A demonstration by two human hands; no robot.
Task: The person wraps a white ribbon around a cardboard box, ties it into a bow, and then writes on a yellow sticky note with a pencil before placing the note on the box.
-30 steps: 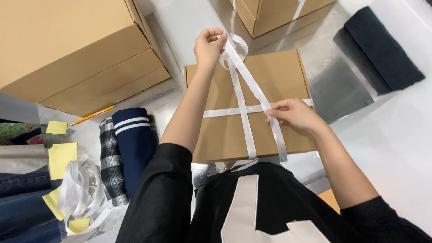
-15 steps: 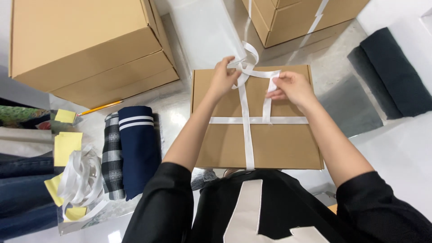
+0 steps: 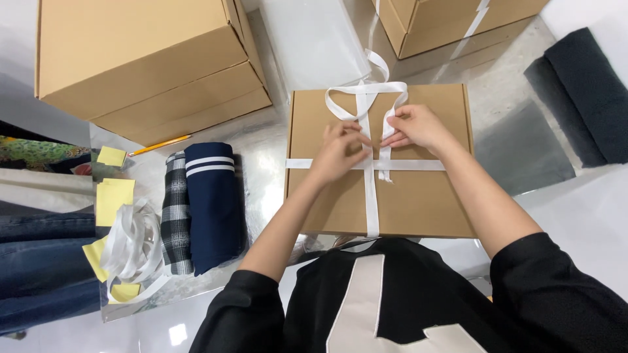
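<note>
A flat brown cardboard box (image 3: 418, 196) lies in front of me on a shiny silver surface. White ribbon (image 3: 370, 196) crosses it lengthwise and sideways. My left hand (image 3: 337, 151) pinches the ribbon near the crossing. My right hand (image 3: 415, 127) pinches the ribbon's right strand just beside it. Between and above the hands the ribbon forms a wide loop (image 3: 366, 95) that reaches the box's far edge.
A large stacked cardboard box (image 3: 144, 65) stands at the far left, another box (image 3: 445, 23) at the far right. Folded navy and plaid cloth (image 3: 199, 206), loose ribbon (image 3: 131, 245), yellow notes (image 3: 112, 196) and a pencil (image 3: 160, 145) lie left. Dark cloth (image 3: 589, 91) lies right.
Both hands have come down from the raised ribbon to the middle of the box lid. The ribbon that was held up now lies as a loop at the far edge.
</note>
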